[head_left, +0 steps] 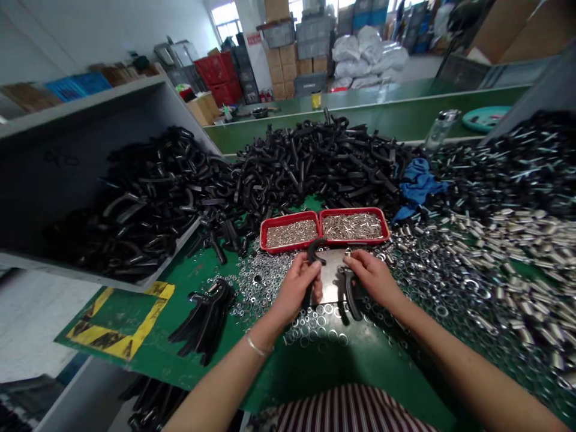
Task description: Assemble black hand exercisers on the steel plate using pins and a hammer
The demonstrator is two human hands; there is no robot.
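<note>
A black hook-shaped handle [317, 246] is gripped in my left hand [297, 283], its curved end pointing up and its lower part partly hidden by my fingers. My right hand [368, 271] is closed, with a small shiny metal part [348, 252] at its fingertips. Just below those fingers is a black curved lever [351, 294], over the front right of a flat metal plate [330, 276]; whether my fingers touch it I cannot tell. Behind the plate stand two joined red trays, the left one [270, 247] with tiny metal pieces and the right one [386, 229] with small pins.
Black handles [301, 162] form a heap at the back, spilling from a grey bin [90, 273]. Several black parts [209, 318] lie stacked at left. Metal rings [315, 327], silver sleeves [535, 252] and a blue cloth [418, 183] cover much of the green table [180, 375].
</note>
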